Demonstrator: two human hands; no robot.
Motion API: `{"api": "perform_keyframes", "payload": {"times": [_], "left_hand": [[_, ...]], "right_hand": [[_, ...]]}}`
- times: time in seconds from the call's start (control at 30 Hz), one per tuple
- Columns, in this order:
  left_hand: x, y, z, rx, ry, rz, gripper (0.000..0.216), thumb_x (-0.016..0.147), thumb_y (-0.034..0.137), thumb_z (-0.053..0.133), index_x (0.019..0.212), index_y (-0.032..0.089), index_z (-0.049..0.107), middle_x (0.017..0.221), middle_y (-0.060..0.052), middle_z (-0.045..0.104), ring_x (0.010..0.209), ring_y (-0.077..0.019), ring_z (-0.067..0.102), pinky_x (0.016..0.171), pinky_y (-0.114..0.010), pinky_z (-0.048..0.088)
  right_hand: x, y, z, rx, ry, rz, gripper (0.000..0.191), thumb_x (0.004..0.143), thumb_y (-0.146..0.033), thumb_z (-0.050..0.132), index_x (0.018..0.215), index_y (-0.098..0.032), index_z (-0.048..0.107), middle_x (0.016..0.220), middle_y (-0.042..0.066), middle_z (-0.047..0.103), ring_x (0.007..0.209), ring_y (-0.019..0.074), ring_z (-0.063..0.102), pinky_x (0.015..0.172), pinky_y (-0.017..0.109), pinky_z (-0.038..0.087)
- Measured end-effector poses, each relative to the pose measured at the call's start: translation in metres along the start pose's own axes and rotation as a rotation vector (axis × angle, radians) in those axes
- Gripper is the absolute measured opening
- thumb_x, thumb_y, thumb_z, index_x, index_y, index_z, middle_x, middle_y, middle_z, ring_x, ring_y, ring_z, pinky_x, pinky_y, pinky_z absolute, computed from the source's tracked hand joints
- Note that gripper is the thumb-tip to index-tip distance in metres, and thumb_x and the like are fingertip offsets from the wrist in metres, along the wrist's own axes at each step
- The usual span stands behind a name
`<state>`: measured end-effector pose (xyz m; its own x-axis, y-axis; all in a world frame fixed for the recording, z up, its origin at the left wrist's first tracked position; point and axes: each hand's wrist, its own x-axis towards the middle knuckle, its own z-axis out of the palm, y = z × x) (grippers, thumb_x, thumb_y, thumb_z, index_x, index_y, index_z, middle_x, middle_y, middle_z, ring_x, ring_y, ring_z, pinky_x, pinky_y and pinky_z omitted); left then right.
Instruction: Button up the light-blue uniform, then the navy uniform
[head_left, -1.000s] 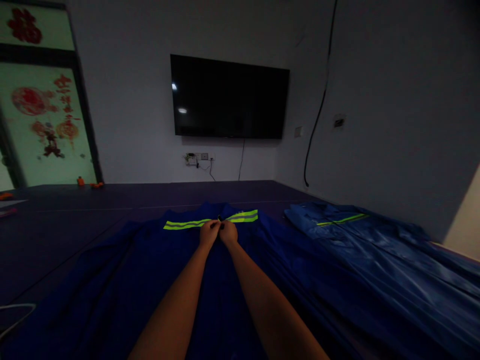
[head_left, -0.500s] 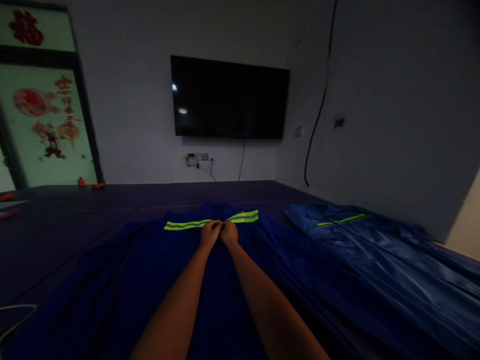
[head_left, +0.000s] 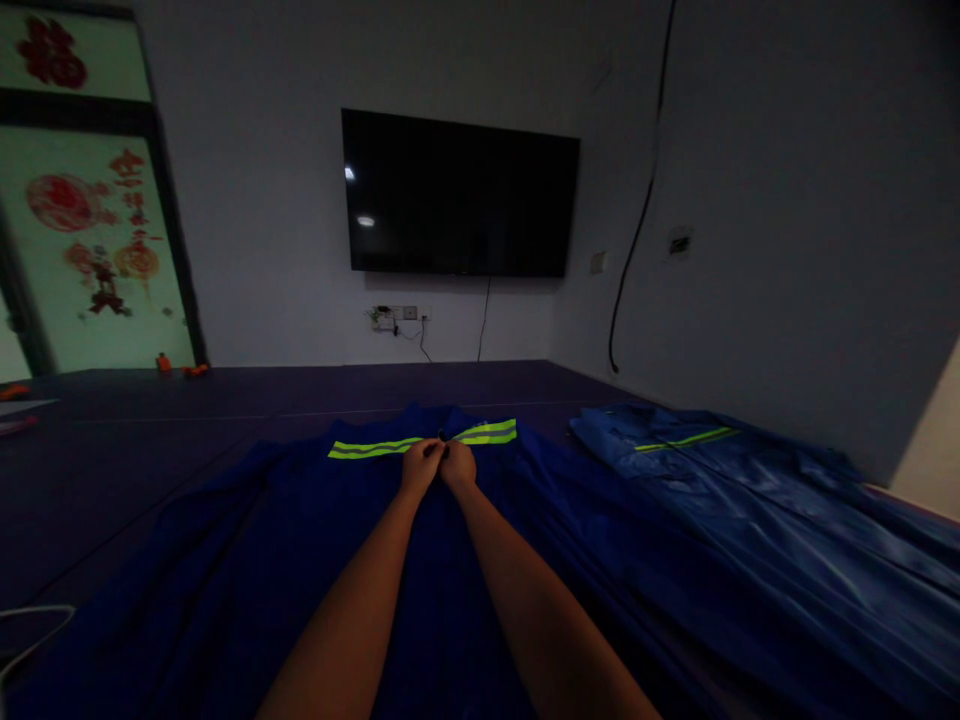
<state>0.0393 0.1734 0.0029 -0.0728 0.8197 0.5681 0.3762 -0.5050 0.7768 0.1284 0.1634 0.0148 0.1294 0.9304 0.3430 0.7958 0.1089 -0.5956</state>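
A dark blue work jacket (head_left: 300,530) is spread out in front of me, with a yellow-green and grey reflective strip (head_left: 486,433) across its chest. At the middle of that strip, my left hand (head_left: 421,466) and my right hand (head_left: 458,466) meet, fingers pinched on the jacket's front. Something small and dark shows between the fingertips; it could be part of the fastening, but it is too dim to tell. The cloth under my fingers is mostly hidden by the hands.
To the right lies a second, lighter blue garment (head_left: 720,480) with a yellow-green strip. A white cable (head_left: 37,609) shows at lower left, and small orange objects (head_left: 195,371) sit by the door. A television (head_left: 461,195) hangs on the far wall; a black cable (head_left: 637,235) dangles on the right wall.
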Motion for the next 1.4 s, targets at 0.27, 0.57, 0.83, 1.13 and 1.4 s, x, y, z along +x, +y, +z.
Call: {"api": "perform_keyframes", "payload": {"times": [0.27,0.57,0.83,1.13,1.4], "left_hand": [[0.0002,-0.0008,0.0007,0.003,0.003,-0.006,0.018,0.075,0.026,0.054,0.08,0.016,0.068,0.09,-0.007,0.068,0.085,-0.0186,0.062,0.081,-0.032,0.047],[0.0004,-0.0008,0.0013,0.04,-0.009,0.013,0.018,0.075,0.026,0.054,0.082,0.016,0.068,0.091,-0.007,0.068,0.087,-0.019,0.061,0.084,-0.033,0.046],[0.0004,-0.0026,0.0019,0.058,-0.018,0.015,0.02,0.075,0.027,0.055,0.085,0.016,0.068,0.092,-0.007,0.068,0.088,-0.0186,0.061,0.084,-0.032,0.046],[0.0004,-0.003,0.0019,0.042,-0.038,0.017,0.019,0.076,0.026,0.054,0.086,0.017,0.068,0.091,-0.006,0.068,0.087,-0.0176,0.062,0.083,-0.031,0.046],[-0.0008,-0.0001,0.0009,0.06,-0.034,0.022,0.021,0.077,0.027,0.053,0.086,0.017,0.068,0.092,-0.007,0.068,0.087,-0.0187,0.062,0.082,-0.032,0.046]], "right_hand": [[-0.0011,-0.0002,0.0001,0.001,0.003,0.006,0.019,0.079,-0.024,0.051,0.087,-0.018,0.067,0.085,0.01,0.068,0.08,0.0186,0.062,0.063,0.021,0.041],[-0.0004,-0.0002,-0.0005,-0.001,0.0,0.017,0.021,0.08,-0.02,0.049,0.092,-0.018,0.066,0.087,0.01,0.067,0.082,0.0179,0.062,0.065,0.02,0.041],[-0.0002,-0.0006,-0.0007,-0.012,-0.016,0.02,0.023,0.081,-0.019,0.047,0.094,-0.016,0.065,0.089,0.011,0.067,0.085,0.018,0.062,0.066,0.02,0.041],[-0.0007,-0.0009,-0.0012,-0.009,-0.018,0.03,0.024,0.081,-0.019,0.046,0.094,-0.017,0.066,0.089,0.011,0.067,0.084,0.0186,0.062,0.063,0.02,0.041],[-0.0002,-0.0005,-0.0008,-0.005,-0.008,0.012,0.023,0.081,-0.019,0.046,0.092,-0.015,0.066,0.088,0.011,0.067,0.084,0.0192,0.062,0.064,0.021,0.041]]}}
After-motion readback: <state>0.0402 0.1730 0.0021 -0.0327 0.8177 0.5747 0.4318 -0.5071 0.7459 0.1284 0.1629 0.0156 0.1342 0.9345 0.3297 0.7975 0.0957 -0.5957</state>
